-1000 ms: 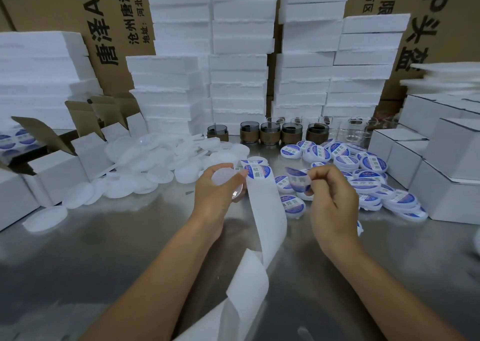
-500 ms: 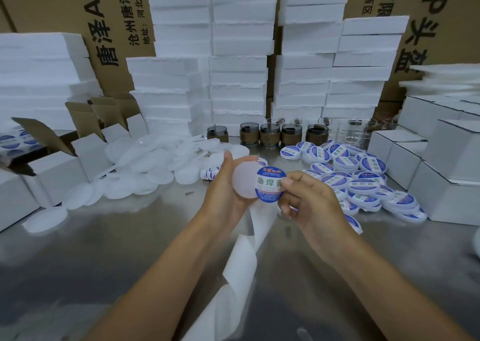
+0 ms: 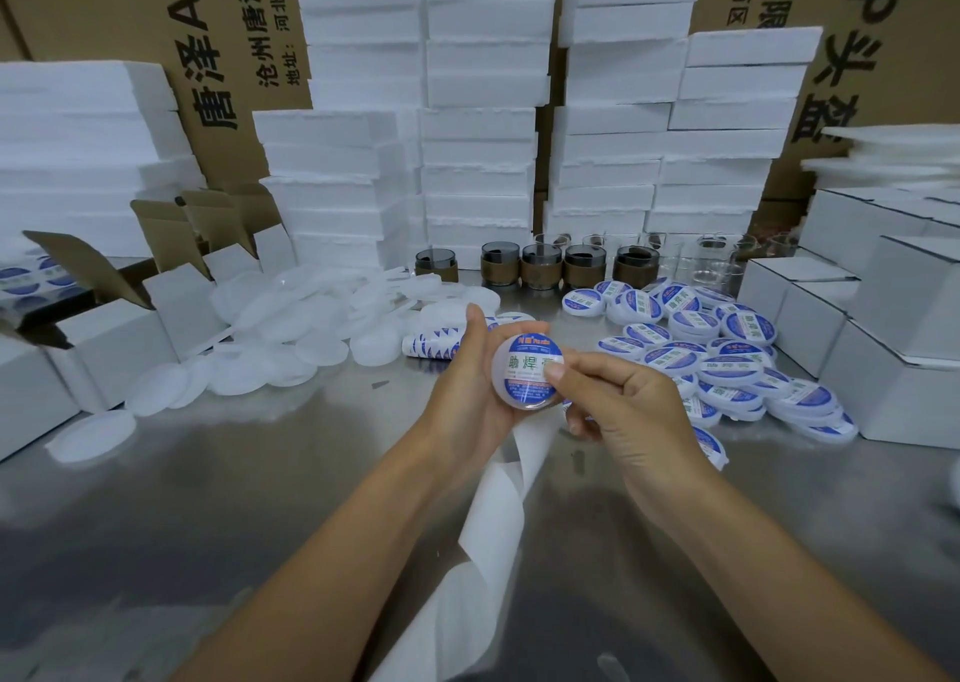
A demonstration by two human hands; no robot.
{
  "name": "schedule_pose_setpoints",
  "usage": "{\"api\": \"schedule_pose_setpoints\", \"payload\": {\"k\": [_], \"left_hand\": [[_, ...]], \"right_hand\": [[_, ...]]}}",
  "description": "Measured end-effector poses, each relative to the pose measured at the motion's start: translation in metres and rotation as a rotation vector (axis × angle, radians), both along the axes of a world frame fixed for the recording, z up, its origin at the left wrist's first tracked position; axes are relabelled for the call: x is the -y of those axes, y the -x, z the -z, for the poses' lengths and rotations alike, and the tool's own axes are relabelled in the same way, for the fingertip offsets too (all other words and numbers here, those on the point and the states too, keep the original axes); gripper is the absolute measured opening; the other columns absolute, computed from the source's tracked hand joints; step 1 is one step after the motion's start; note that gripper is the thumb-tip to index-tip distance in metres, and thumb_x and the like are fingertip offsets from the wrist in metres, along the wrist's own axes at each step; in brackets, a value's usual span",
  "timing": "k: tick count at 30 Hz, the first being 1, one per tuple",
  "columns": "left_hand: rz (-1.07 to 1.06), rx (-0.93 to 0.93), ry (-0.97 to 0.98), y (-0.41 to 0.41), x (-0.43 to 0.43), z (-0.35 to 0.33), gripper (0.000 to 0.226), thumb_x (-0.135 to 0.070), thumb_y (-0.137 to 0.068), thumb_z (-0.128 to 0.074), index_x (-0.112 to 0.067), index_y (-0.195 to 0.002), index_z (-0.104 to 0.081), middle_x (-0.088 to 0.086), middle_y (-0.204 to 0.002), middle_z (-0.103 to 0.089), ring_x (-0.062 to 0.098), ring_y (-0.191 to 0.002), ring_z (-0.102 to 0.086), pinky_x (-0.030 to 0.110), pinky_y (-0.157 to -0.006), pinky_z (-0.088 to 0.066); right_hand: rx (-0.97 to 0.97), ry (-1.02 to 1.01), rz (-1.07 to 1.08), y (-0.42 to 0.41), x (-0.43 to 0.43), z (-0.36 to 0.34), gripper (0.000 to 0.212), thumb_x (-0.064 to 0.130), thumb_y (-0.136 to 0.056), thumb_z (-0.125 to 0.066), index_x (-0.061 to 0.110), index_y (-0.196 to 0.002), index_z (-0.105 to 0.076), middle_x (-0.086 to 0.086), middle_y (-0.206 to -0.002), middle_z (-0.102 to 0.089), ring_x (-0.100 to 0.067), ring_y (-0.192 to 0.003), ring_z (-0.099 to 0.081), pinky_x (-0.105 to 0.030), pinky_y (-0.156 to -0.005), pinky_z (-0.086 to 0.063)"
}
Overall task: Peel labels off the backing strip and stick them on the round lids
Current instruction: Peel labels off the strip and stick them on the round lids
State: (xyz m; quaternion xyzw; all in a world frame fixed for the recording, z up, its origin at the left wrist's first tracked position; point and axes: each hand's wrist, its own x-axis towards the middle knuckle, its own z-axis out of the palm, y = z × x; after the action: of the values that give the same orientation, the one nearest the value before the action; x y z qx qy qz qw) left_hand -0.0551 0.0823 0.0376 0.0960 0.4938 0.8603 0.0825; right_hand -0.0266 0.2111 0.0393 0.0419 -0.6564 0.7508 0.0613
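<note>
From my head camera I see my left hand (image 3: pixel 467 395) cupping a round lid (image 3: pixel 525 369) above the steel table (image 3: pixel 208 525), thumb hooked over its upper left rim and fingers curled behind it. The lid is translucent white plastic, and a round label (image 3: pixel 535 364) covers most of its face: blue band on top, green characters across a white middle, fine print below. Being a disc it has no long axis; its face tilts up toward me and the print reads upright, left to right. My right hand (image 3: pixel 634 411) pinches the lid's right side, thumb flat on the label's edge, forefinger behind the rim, the other fingers curled underneath. The white backing strip (image 3: pixel 498 515) hangs from under my hands and runs lengthwise toward me, curling to the lower left. Just beyond my left thumb lies the label roll (image 3: pixel 431 343). Bare lids (image 3: pixel 291 328) are heaped to the left, labelled lids (image 3: pixel 727 364) to the right, with foam blocks (image 3: pixel 478 161) stacked behind.
</note>
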Motion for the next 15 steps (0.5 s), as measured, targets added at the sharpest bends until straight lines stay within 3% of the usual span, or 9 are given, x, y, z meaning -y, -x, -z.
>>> {"api": "schedule_pose_setpoints", "payload": {"k": [9,13,15], "left_hand": [[0.001,-0.013,0.082,0.0001,0.0006,0.0010,0.055,-0.049,-0.096,-0.024,-0.008,-0.102,-0.060,0.010,-0.084,-0.072,0.020,-0.083,-0.068,0.029,-0.075,-0.057],[0.029,-0.053,0.067,-0.0021,0.0008,0.0022,0.027,-0.026,-0.082,-0.051,-0.009,-0.099,-0.062,0.009,-0.085,-0.071,0.020,-0.085,-0.067,0.028,-0.076,-0.056],[0.065,-0.071,0.045,-0.0033,0.0023,0.0020,0.030,-0.013,-0.070,-0.055,-0.009,-0.099,-0.062,0.010,-0.086,-0.071,0.021,-0.086,-0.066,0.029,-0.079,-0.055]], "right_hand": [[0.064,-0.076,0.064,0.0009,0.0000,0.0012,0.004,0.016,-0.078,-0.072,0.018,-0.074,-0.071,0.010,-0.058,-0.066,-0.005,-0.039,-0.044,-0.017,-0.044,-0.043],[0.076,-0.085,0.062,0.0012,-0.0004,0.0017,0.004,0.018,-0.078,-0.071,0.017,-0.074,-0.071,0.004,-0.056,-0.065,-0.007,-0.042,-0.045,-0.017,-0.045,-0.041],[0.078,-0.090,0.059,0.0015,-0.0006,0.0016,0.005,0.018,-0.079,-0.070,0.017,-0.074,-0.071,0.003,-0.055,-0.064,-0.007,-0.042,-0.046,-0.015,-0.045,-0.040]]}}
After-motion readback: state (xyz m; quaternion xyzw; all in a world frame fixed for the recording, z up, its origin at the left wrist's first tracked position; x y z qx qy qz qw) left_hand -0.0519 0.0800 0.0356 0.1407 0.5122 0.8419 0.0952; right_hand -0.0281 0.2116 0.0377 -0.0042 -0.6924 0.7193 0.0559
